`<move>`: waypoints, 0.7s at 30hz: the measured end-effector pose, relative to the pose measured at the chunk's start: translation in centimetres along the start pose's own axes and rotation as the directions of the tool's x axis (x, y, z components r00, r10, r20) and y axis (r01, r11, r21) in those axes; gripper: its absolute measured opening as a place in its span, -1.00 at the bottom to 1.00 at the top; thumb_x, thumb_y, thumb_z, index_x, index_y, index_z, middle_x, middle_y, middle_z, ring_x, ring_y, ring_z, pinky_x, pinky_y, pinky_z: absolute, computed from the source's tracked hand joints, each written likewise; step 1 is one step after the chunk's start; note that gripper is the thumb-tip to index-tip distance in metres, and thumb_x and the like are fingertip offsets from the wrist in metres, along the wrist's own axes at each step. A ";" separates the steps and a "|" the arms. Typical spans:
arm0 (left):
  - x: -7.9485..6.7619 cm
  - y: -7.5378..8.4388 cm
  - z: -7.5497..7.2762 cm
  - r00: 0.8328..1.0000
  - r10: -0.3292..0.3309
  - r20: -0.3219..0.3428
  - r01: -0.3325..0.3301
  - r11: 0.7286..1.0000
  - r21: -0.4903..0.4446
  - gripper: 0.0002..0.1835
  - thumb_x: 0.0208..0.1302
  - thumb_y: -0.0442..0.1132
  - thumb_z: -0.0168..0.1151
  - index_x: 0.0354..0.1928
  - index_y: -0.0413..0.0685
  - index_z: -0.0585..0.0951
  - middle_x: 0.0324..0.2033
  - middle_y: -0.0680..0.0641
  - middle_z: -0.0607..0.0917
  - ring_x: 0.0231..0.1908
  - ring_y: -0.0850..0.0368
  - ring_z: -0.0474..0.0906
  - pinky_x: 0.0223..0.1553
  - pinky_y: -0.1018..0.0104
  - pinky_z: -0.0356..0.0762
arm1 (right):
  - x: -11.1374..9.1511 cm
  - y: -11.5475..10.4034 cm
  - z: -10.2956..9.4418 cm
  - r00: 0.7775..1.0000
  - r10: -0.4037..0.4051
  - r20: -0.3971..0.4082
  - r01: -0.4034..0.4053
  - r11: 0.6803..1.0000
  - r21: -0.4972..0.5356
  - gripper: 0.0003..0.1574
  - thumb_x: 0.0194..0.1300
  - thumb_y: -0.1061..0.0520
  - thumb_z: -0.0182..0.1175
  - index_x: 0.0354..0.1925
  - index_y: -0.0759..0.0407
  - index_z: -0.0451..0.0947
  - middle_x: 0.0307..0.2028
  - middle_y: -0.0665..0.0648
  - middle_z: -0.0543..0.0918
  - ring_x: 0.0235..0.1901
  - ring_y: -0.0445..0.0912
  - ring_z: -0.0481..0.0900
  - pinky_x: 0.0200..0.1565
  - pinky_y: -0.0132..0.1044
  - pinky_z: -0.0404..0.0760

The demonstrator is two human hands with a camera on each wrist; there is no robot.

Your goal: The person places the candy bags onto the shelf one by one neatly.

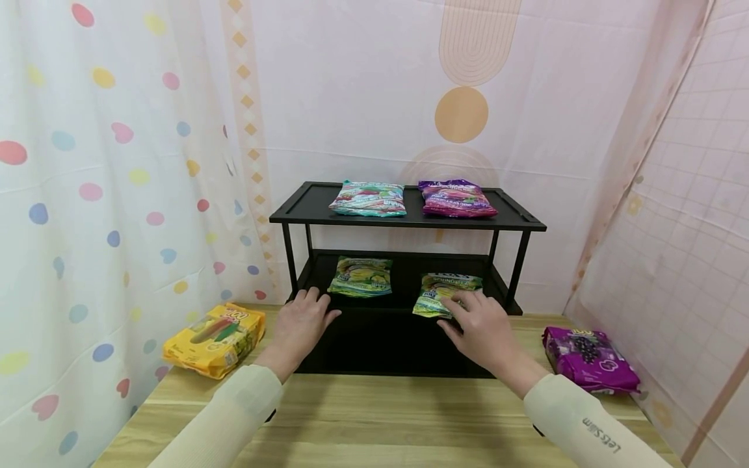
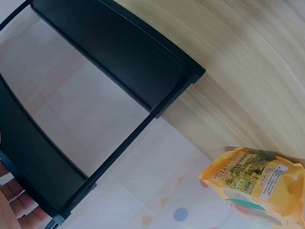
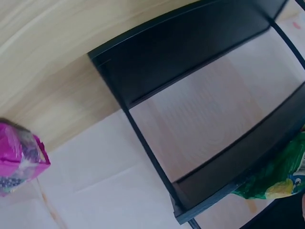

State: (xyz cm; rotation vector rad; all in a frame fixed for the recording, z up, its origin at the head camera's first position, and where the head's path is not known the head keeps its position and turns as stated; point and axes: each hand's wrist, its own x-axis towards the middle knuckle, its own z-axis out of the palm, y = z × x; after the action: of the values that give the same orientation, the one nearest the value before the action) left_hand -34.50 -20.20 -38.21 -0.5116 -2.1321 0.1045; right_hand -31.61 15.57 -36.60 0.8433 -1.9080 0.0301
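My right hand (image 1: 482, 325) is at a green-and-yellow candy bag (image 1: 439, 294) on the rack's middle shelf. Its bent fingers lie over the bag's front right part, with the thumb below the bag's front edge. From the right wrist view, the green bag (image 3: 281, 171) juts past the shelf edge; most of the hand is out of frame. Nearest to my left hand (image 1: 300, 325) is the front left of that shelf; the fingers are loosely bent and hold nothing. A similar green-and-yellow bag (image 1: 361, 277) lies on the shelf's left half.
On the top tier of the black rack (image 1: 409, 222) lie a teal-and-white bag (image 1: 370, 199) and a purple-pink bag (image 1: 458, 198). A yellow pack (image 1: 218, 338) lies left on the wooden table (image 1: 374, 416), a purple grape pack (image 1: 590, 359) right. Patterned curtains (image 1: 351, 91) surround the table.
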 end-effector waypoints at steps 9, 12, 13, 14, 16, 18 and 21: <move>0.0 0.0 -0.1 1.000 -0.003 0.004 0.003 1.000 -0.011 -0.62 0.24 0.07 0.38 -0.31 -0.14 0.63 -0.40 -0.15 0.57 -0.41 -0.11 0.55 -0.55 0.09 0.57 | -0.8 -0.2 0.6 0.992 -0.122 -0.024 0.117 0.984 -0.137 -0.45 0.65 0.00 -0.25 -0.14 0.13 0.68 -0.22 0.16 0.65 -0.30 0.03 0.66 -0.45 -0.16 0.58; 0.0 0.0 0.0 1.000 0.000 0.000 0.000 1.000 -0.013 -0.63 0.24 0.06 0.39 -0.31 -0.13 0.63 -0.41 -0.15 0.57 -0.42 -0.11 0.55 -0.56 0.09 0.56 | -0.9 -0.2 0.7 0.990 -0.135 -0.039 0.128 0.979 -0.160 -0.38 0.66 0.12 -0.36 -0.15 0.14 0.68 -0.23 0.15 0.66 -0.30 0.04 0.66 -0.44 -0.15 0.59; 0.0 0.0 0.0 1.000 0.001 -0.004 -0.001 1.000 -0.012 -0.63 0.24 0.06 0.39 -0.31 -0.13 0.63 -0.41 -0.15 0.57 -0.42 -0.11 0.54 -0.56 0.09 0.56 | -1.0 -0.1 0.8 0.990 -0.138 -0.040 0.130 0.978 -0.161 -0.38 0.66 0.15 -0.37 -0.15 0.15 0.68 -0.23 0.15 0.66 -0.30 0.04 0.65 -0.44 -0.14 0.60; 0.0 0.0 0.0 1.000 0.003 -0.006 -0.003 1.000 -0.014 -0.63 0.24 0.06 0.39 -0.31 -0.14 0.63 -0.41 -0.15 0.57 -0.42 -0.11 0.54 -0.57 0.09 0.56 | -1.1 -0.1 0.8 0.990 -0.138 -0.039 0.130 0.979 -0.160 -0.39 0.65 0.19 -0.37 -0.14 0.15 0.68 -0.23 0.15 0.66 -0.30 0.05 0.65 -0.44 -0.14 0.60; 0.0 -0.1 0.1 1.000 0.005 -0.010 -0.005 1.000 -0.013 -0.63 0.24 0.06 0.39 -0.32 -0.14 0.63 -0.41 -0.15 0.57 -0.43 -0.11 0.54 -0.58 0.09 0.55 | -1.2 -0.1 0.9 0.990 -0.137 -0.037 0.130 0.979 -0.156 -0.46 0.63 0.22 -0.29 -0.13 0.16 0.68 -0.23 0.15 0.66 -0.29 0.04 0.65 -0.43 -0.14 0.61; 0.0 -0.1 0.2 1.000 0.007 -0.015 -0.007 1.000 -0.012 -0.63 0.24 0.06 0.40 -0.32 -0.14 0.62 -0.41 -0.16 0.57 -0.43 -0.11 0.54 -0.58 0.09 0.55 | -1.3 0.0 0.9 0.990 -0.133 -0.035 0.126 0.981 -0.148 -0.57 0.58 0.26 -0.16 -0.13 0.17 0.68 -0.23 0.14 0.66 -0.28 0.04 0.65 -0.42 -0.15 0.62; 0.0 -0.1 0.2 1.000 0.008 -0.012 -0.008 1.000 -0.011 -0.63 0.24 0.06 0.39 -0.32 -0.14 0.62 -0.41 -0.16 0.57 -0.43 -0.11 0.54 -0.59 0.09 0.55 | -1.4 0.0 1.0 0.992 -0.121 -0.039 0.115 0.984 -0.133 -0.75 0.43 0.30 0.06 -0.12 0.17 0.68 -0.22 0.14 0.68 -0.27 0.04 0.66 -0.43 -0.15 0.62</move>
State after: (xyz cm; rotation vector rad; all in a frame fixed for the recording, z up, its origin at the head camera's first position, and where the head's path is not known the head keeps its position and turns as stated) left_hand -34.64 -20.28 -38.30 -0.5261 -2.1200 0.0942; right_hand -32.11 15.96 -38.22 0.8580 -1.7921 -0.1445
